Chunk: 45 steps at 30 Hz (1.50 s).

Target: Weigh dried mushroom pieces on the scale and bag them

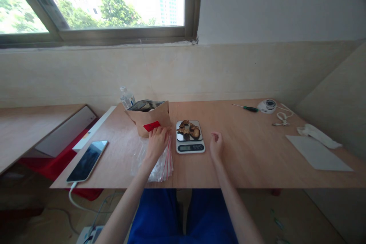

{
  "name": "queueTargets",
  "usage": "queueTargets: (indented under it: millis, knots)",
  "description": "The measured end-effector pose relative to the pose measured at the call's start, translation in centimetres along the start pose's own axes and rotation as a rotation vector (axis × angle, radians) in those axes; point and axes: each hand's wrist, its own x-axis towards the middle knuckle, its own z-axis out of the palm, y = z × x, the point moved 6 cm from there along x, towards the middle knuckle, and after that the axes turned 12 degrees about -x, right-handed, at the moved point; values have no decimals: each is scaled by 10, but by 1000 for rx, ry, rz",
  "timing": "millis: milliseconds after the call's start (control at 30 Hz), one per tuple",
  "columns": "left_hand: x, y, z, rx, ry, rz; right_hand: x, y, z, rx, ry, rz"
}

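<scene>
My left hand (pixel 158 142) has its fingers bent together at the lower front of a brown paper bag (pixel 154 117) with a red label; whatever they may grip is hidden. The bag stands open at the top, its silvery lining showing. Under and beside this hand lie several clear zip bags (pixel 164 166) with red seal lines. A white digital scale (pixel 190 147) sits between my hands, bearing brown, shrivelled dried slices (pixel 189 130) on its plate. To the right of the scale, my right hand (pixel 216 145) rests loosely curled, with nothing visible in it.
A phone (pixel 88 161) on a cable lies at the table's left edge. Behind the paper bag stands a clear bottle (pixel 127 97). Toward the right are a green-handled screwdriver (pixel 250 109), a white dome camera (pixel 267 106), a white sheet (pixel 318 154) and a crumpled white cloth (pixel 319 136).
</scene>
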Motion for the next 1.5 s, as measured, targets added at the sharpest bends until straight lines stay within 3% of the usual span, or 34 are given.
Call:
queueTargets:
  millis: [133,233,300,467,567,700,800,1033,1300,1500]
  knots:
    - [7,12,10,-18,-40,117,-1,3,0,-4,-6,-3]
    - [14,4,20,22,-69,108,-2,0,-1,9,-8,-45]
    - [16,-7,23,34,-72,80,-3,-9,1,-8,-36,-132]
    - [15,-29,24,45,-77,22,-15,-43,18,-223,-204,-506]
    - [16,-34,23,33,-71,12,-21,-50,22,-301,-228,-584]
    - [17,-26,27,-25,-56,17,-24,-51,18,-271,-183,-608]
    - [16,-8,36,-114,-116,64,-25,-51,15,-239,-170,-616]
    - [15,29,40,-252,-142,146,-20,-44,8,-191,-121,-479]
    - [33,19,31,-355,-113,64,-16,-33,10,-101,-154,-411]
    - [70,18,57,-410,-160,18,-14,-34,8,-70,-121,-400]
